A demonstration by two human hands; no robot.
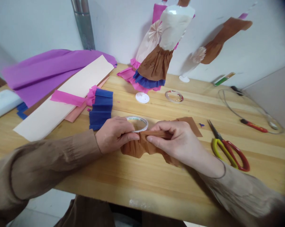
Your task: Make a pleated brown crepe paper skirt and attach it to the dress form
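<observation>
Left hand (116,134) and right hand (177,138) come close together at the near middle of the table (142,179), each pinching the upper edge of a strip of brown paper (133,148) between thumb and bent fingers. The strip looks thin and matte; below the left thumb it bunches into soft, uneven folds with a wavy lower edge, while a straighter, folded length runs into the right hand's grip. Past the right hand, a flat brown piece with a crisp corner lies on the wood; whether it joins the strip is hidden.

Just behind the left hand's fingers is a roll of tape (144,124), a smooth white ring with printed letters inside; whether they touch I cannot tell. To its left lies a blue piece (101,108), pleated in broad bands, with a crumpled pink strip (68,98) at its upper corner. This reaches across a long, flat cream sheet (69,97), with loosely folded purple paper (50,71) behind.

Scissors (224,149) with slim metal blades and rounded yellow and red handles rest beyond the right wrist. Farther back, a glossy white doll body (177,26) wears a gathered brown skirt (156,63) above blue and pink ruffles.
</observation>
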